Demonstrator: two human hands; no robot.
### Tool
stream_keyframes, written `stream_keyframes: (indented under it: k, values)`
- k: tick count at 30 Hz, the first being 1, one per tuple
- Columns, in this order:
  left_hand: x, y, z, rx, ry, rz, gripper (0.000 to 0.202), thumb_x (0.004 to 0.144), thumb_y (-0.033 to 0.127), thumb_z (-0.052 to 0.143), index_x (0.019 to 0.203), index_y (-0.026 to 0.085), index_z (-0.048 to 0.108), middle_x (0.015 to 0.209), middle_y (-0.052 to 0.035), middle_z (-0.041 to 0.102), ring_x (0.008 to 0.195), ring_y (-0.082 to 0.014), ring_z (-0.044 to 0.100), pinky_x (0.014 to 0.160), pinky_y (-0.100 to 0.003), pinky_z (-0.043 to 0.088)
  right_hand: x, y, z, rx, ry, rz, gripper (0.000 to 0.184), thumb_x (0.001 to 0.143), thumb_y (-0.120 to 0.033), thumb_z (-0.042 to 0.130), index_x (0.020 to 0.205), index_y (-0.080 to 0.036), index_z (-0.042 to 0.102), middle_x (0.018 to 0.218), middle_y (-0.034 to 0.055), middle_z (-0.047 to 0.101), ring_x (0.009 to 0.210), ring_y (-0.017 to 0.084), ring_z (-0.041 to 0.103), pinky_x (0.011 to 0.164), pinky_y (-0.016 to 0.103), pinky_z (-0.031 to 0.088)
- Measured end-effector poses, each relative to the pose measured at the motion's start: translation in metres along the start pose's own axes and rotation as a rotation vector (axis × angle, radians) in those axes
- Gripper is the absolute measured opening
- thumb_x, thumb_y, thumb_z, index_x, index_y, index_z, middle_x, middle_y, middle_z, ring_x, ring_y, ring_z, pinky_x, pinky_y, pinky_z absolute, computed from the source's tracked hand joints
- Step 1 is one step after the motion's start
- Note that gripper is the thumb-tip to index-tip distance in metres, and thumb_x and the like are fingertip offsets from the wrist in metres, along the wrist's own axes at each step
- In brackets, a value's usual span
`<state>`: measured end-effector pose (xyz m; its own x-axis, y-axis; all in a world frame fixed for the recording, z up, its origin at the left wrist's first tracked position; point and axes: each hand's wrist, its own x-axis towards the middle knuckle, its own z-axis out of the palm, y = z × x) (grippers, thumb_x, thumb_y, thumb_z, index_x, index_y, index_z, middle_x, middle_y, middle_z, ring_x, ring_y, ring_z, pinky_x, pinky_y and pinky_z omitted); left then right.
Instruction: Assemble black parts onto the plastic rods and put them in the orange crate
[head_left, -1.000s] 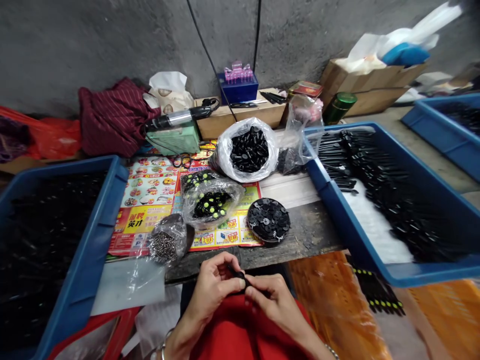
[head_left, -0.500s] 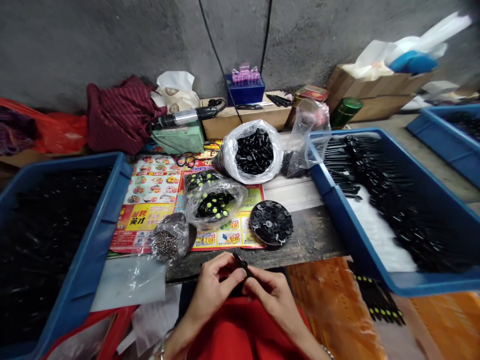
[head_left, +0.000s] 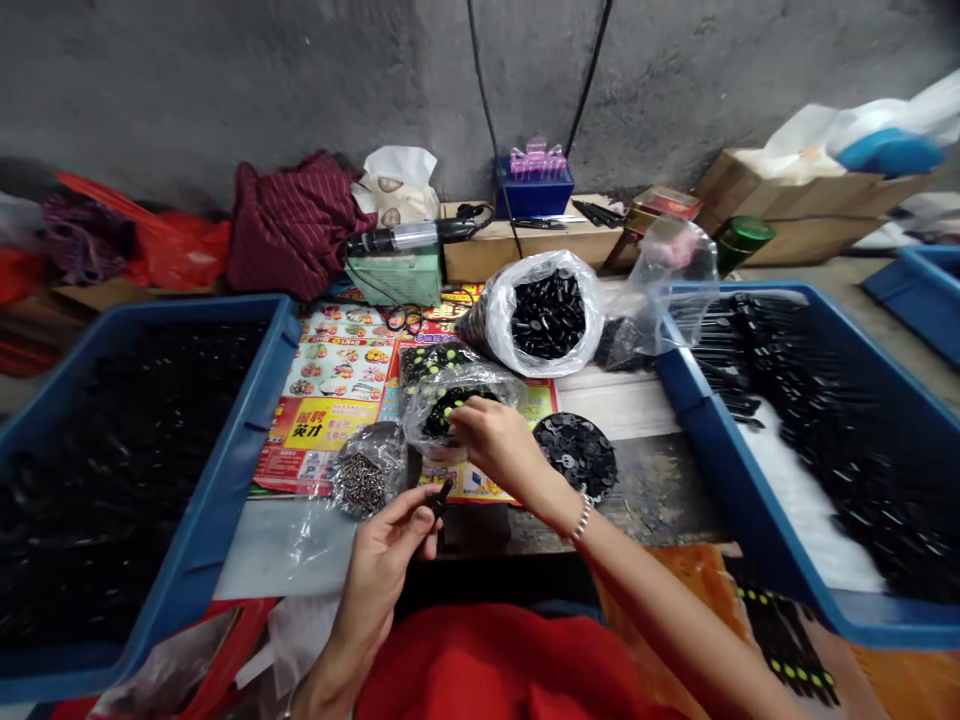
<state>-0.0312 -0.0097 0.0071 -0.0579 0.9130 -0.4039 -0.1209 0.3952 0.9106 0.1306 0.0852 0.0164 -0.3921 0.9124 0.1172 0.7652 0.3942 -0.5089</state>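
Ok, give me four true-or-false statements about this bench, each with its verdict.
1. The right hand is at the mouth of the clear bag of black parts with yellow-green dots. True.
2. The left hand is empty. False: it holds a small black part in its fingers.
3. A bracelet circles the right wrist. True.
4. The large tray at the left is red. False: it is blue.
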Motion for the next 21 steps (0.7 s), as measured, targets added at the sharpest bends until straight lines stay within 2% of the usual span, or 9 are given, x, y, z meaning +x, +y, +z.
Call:
stream_keyframes:
  k: [3, 7, 10, 13, 15, 17, 18, 21]
  values:
    - [-0.001, 0.002, -0.002, 0.005, 0.030, 0.030, 0.034, 0.078, 0.037, 0.069, 0.104, 0.017, 0.061, 0.067, 0.0022, 0.061, 0.051, -0.0090, 0.048, 0.051, -0.020, 0.036, 0.023, -0.002, 0.019, -0.040, -0.019, 0.027, 0.014, 0.090, -0.020, 0.057, 0.094, -0.015, 0.069, 0.093, 0.0098, 0.067, 0.083, 0.020, 0.063, 0.068, 0.026, 0.042]
    - [0.000, 0.004, -0.002, 0.024, 0.012, 0.050, 0.029, 0.079, 0.035, 0.067, 0.101, 0.020, 0.056, 0.069, 0.0024, 0.060, 0.051, -0.0093, 0.048, 0.048, -0.019, 0.035, 0.024, 0.002, 0.035, -0.024, -0.013, 0.071, 0.017, 0.090, -0.015, 0.055, 0.098, -0.016, 0.069, 0.096, 0.0101, 0.067, 0.086, 0.021, 0.062, 0.070, 0.027, 0.042]
    - [0.004, 0.005, 0.000, 0.015, 0.010, 0.065, 0.030, 0.074, 0.031, 0.071, 0.098, 0.020, 0.057, 0.072, 0.0027, 0.058, 0.054, -0.0092, 0.048, 0.048, -0.018, 0.036, 0.022, 0.006, 0.032, 0.025, -0.006, 0.080, 0.017, 0.088, -0.013, 0.056, 0.093, -0.017, 0.071, 0.092, 0.0075, 0.068, 0.081, 0.019, 0.062, 0.068, 0.026, 0.043]
    - [0.008, 0.004, 0.002, -0.029, 0.006, 0.068, 0.032, 0.072, 0.029, 0.073, 0.098, 0.020, 0.058, 0.077, 0.0019, 0.058, 0.055, -0.0084, 0.047, 0.047, -0.018, 0.036, 0.019, 0.009, 0.020, 0.104, 0.047, 0.074, 0.014, 0.085, -0.011, 0.058, 0.091, -0.017, 0.070, 0.090, 0.0052, 0.068, 0.079, 0.017, 0.063, 0.069, 0.024, 0.044]
    - [0.010, 0.003, 0.003, -0.070, -0.009, 0.063, 0.032, 0.073, 0.030, 0.073, 0.100, 0.020, 0.058, 0.079, 0.0014, 0.059, 0.054, -0.0078, 0.046, 0.046, -0.017, 0.035, 0.009, 0.010, 0.010, 0.304, 0.134, 0.100, 0.011, 0.084, -0.014, 0.060, 0.088, -0.016, 0.069, 0.087, 0.0045, 0.069, 0.077, 0.016, 0.063, 0.069, 0.024, 0.045]
    - [0.010, 0.002, 0.006, -0.101, -0.031, 0.058, 0.032, 0.074, 0.031, 0.072, 0.101, 0.019, 0.059, 0.077, 0.0015, 0.060, 0.053, -0.0074, 0.047, 0.045, -0.017, 0.033, -0.010, 0.010, 0.002, 0.645, 0.179, 0.181, 0.007, 0.081, -0.019, 0.064, 0.083, -0.015, 0.068, 0.081, 0.0033, 0.069, 0.071, 0.015, 0.062, 0.065, 0.024, 0.046]
    - [0.011, 0.002, 0.008, -0.112, -0.042, 0.059, 0.031, 0.075, 0.031, 0.072, 0.102, 0.019, 0.059, 0.074, 0.0017, 0.060, 0.052, -0.0074, 0.047, 0.045, -0.017, 0.033, -0.023, 0.009, 0.000, 0.830, 0.151, 0.240, 0.008, 0.079, -0.023, 0.066, 0.081, -0.015, 0.068, 0.077, 0.0020, 0.068, 0.067, 0.015, 0.061, 0.061, 0.024, 0.046]
    - [0.011, -0.002, 0.017, -0.115, -0.066, 0.082, 0.030, 0.077, 0.030, 0.071, 0.103, 0.016, 0.062, 0.067, 0.0024, 0.060, 0.054, -0.0084, 0.050, 0.049, -0.017, 0.037, -0.067, 0.001, 0.005, 1.284, -0.039, 0.421, 0.020, 0.072, -0.034, 0.075, 0.076, -0.015, 0.067, 0.062, -0.0021, 0.064, 0.053, 0.011, 0.056, 0.053, 0.023, 0.045]
